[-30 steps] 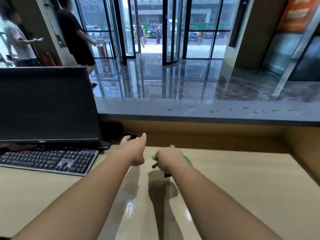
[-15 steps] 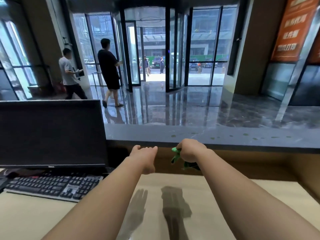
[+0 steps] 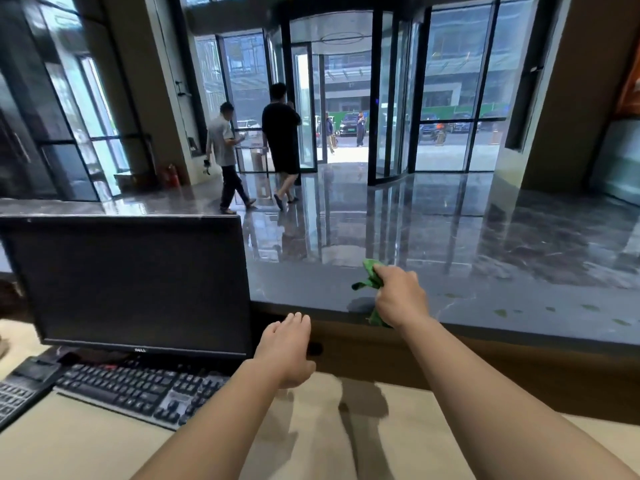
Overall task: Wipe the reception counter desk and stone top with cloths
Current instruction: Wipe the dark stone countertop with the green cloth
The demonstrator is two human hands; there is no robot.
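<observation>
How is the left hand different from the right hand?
The left hand is open with straight fingers and holds nothing; the right hand is curled round a green cloth. The left hand hangs low over the pale desk; the right hand is up at the dark stone top. Both reach forward on bare arms.

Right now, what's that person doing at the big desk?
A person is cleaning the reception counter. Their right hand grips a scrunched green cloth at the near edge of the dark stone top. Their left hand is open and holds nothing, above the wooden desk beside the monitor and keyboard. A few greenish spots on the stone are not yet wiped.
</observation>
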